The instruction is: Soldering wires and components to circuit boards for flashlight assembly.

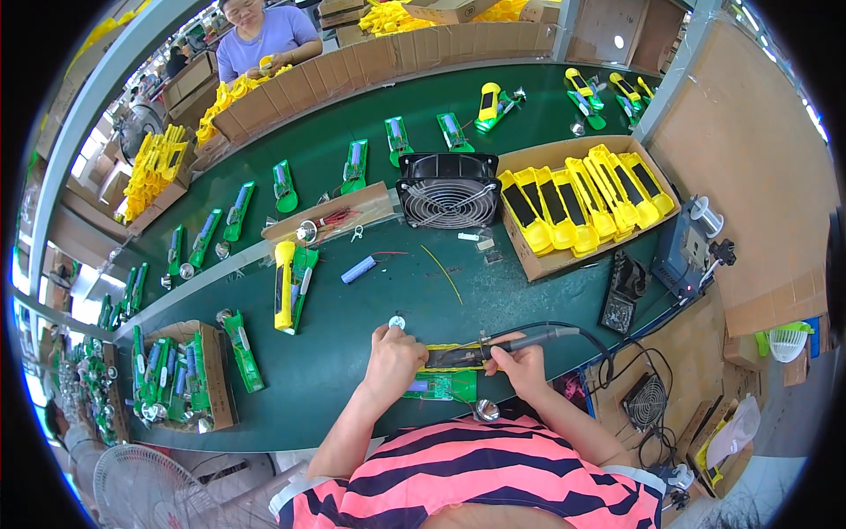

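Observation:
My right hand point(520, 366) is closed round a soldering iron point(548, 336), whose tip end points left over a yellow torch housing point(477, 350) with a dark panel. At that housing's left end my left hand point(394, 363) is closed, its fingers pinched together; what they hold is hidden. Just below lies a green torch half point(454, 386) with a circuit board and a blue battery cell, partly behind the left wrist. A silver reflector cup point(486, 409) rests at its right end. Beyond my left fingers is a small round white disc point(397, 323).
A fan point(449, 191) stands mid-bench beside a box point(539, 266) of yellow housings. At right are a soldering station point(686, 256) and a black iron stand point(620, 304). Green torch halves fill a box point(224, 388) at left; others line the far strip. A person point(264, 44) works beyond.

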Demonstrator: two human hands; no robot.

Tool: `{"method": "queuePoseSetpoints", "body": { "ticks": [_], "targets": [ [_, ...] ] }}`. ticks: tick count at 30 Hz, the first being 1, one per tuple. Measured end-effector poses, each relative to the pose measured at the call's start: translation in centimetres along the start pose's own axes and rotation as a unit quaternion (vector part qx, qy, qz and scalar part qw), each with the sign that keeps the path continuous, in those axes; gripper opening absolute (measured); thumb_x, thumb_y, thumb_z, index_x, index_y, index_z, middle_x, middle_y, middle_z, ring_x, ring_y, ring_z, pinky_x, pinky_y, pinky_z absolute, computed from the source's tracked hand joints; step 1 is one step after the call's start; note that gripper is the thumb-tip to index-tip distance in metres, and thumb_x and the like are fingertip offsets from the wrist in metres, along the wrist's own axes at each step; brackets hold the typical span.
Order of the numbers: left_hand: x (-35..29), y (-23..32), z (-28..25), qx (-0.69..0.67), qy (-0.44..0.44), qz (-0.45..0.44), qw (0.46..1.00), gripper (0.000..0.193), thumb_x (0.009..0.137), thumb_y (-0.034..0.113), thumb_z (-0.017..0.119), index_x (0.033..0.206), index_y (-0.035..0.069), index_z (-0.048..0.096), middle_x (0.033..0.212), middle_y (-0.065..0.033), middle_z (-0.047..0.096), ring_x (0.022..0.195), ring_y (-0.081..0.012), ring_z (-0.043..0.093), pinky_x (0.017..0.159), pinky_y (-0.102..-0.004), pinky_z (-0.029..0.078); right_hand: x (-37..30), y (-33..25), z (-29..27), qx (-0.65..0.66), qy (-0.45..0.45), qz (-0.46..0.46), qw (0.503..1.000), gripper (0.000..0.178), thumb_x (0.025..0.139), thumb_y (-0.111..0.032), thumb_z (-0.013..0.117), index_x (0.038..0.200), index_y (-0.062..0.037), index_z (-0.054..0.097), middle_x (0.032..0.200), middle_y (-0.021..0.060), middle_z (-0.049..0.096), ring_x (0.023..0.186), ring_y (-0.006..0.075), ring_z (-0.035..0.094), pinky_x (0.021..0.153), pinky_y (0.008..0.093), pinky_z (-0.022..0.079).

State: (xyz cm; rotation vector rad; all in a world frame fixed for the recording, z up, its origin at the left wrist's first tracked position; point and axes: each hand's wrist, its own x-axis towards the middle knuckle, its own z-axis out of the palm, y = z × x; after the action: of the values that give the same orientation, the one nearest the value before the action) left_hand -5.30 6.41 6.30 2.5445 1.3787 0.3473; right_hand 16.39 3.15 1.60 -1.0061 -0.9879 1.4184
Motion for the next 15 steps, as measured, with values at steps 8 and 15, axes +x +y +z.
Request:
{"method": "queuePoseSetpoints", "body": {
  "ticks": [8, 15],
  "targets": [
    [0.02, 0.71, 0.29, 0.057, -0.052, -0.013, 0.997, 0.008, 0.066, 0.006, 0.054, 0.063, 0.009, 0.062, 0.068, -0.0054, 0.054, 0.079, -0.0225, 0.050, 0.084, -0.0422, 0.037, 0.58, 0.66, 0.15, 0.033, 0.010, 0.078, 0.996, 0.011, 0.081, -0.005, 0.056, 0.088, 0.0030, 0.054, 0.067, 0.0090, 0.059, 0.055, 0.0109, 0.058, 0.048, 0.0204, 0.047],
    [-0.01, 0.29, 0.44, -0.002, -0.035, 0.000, 0.999, 0.004, 0.067, 0.004, 0.056, 0.064, 0.005, 0.059, 0.067, -0.0077, 0.052, 0.075, -0.0254, 0.049, 0.074, -0.0344, 0.041, 0.79, 0.51, 0.46, 0.029, 0.005, 0.089, 0.996, 0.011, 0.081, -0.005, 0.056, 0.088, 0.0031, 0.054, 0.067, 0.0093, 0.059, 0.056, 0.0109, 0.058, 0.048, 0.0201, 0.047]
  ]
}}
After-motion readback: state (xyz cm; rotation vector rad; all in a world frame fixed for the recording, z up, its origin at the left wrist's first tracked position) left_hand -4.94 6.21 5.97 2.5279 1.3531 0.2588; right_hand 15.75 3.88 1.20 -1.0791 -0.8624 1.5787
